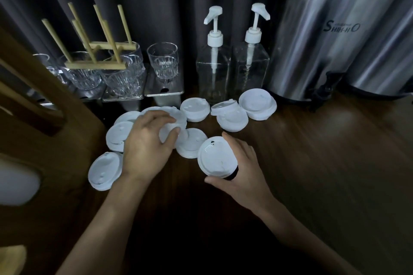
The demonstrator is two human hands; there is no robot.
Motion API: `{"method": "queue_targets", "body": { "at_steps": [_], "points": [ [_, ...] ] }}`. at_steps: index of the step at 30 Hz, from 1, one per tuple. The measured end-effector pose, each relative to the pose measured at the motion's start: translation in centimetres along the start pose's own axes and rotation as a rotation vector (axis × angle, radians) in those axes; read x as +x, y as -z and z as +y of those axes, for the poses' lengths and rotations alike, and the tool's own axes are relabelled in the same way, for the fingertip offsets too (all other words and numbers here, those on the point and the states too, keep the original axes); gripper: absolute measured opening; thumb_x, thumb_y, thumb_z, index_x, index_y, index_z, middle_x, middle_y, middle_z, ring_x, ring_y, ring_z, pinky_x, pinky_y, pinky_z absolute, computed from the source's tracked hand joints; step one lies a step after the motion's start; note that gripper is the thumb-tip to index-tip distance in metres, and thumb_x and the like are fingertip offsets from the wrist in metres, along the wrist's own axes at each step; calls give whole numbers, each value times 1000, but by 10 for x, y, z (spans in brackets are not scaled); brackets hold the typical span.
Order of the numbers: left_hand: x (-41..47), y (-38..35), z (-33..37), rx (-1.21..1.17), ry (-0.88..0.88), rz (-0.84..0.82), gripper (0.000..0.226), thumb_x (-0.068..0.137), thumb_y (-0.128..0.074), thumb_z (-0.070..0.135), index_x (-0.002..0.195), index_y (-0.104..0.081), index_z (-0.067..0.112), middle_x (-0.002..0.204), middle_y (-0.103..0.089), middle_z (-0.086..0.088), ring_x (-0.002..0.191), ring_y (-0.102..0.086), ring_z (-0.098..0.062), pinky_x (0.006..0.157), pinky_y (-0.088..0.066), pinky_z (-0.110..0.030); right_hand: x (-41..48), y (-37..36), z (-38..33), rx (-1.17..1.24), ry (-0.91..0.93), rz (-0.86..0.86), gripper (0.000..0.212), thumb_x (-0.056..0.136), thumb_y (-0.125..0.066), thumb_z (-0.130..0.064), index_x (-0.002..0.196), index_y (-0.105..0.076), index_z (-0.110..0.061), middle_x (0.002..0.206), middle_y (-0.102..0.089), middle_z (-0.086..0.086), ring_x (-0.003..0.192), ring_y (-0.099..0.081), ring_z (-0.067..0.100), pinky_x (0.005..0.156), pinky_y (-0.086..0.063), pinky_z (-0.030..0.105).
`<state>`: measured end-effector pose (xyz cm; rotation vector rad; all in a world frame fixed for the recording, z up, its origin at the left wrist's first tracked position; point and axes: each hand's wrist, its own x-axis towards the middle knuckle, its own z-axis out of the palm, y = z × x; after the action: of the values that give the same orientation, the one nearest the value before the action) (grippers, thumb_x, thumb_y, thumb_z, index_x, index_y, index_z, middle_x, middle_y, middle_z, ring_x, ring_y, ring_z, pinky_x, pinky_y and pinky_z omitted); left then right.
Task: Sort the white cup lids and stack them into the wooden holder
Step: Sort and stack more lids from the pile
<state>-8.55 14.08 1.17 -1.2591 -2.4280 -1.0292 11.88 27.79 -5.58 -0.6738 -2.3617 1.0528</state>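
Lids (257, 104) of white plastic lie scattered on the dark wooden table (324, 152), some overlapping, in front of the glasses (163, 61) and two clear pump bottles (212, 69). The left hand (145, 145) reaches into the cluster, fingers curled over one lid (173, 121) and thumb against its near edge. The right hand (243, 169) pinches a raised lid (215, 156) by the rim between thumb and forefinger, just above the tabletop; something dark shows beneath it, and I cannot tell what. The wooden holder (44, 123) with cut-out openings stands at the left edge, beside the pile. A dowel rack (98, 62) rests on the glasses, and steel urns (330, 47) stand at the back right.
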Motion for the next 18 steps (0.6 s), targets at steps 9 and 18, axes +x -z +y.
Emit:
{"method": "queue_targets", "body": {
  "at_steps": [9,18],
  "points": [
    [32,-27,-8,221,77,-203,57,80,-85,33,133,-69,18,147,-56,-9,131,-57,-36,107,-48,-51,2,2,1,106,-53,33,103,71,-89,-56,157,-33,-41,148,-40,-26,141,-32,-2,106,-32,20],
    [21,-19,2,-92,13,-53,37,89,-81,29,125,-74,20,138,-63,8,125,-59,-11,100,-48,-23,2,3,-2,232,-65,82,102,73,-92,-48,156,-33,-42,149,-40,-29,144,-34,-2,110,-35,21]
  ]
}}
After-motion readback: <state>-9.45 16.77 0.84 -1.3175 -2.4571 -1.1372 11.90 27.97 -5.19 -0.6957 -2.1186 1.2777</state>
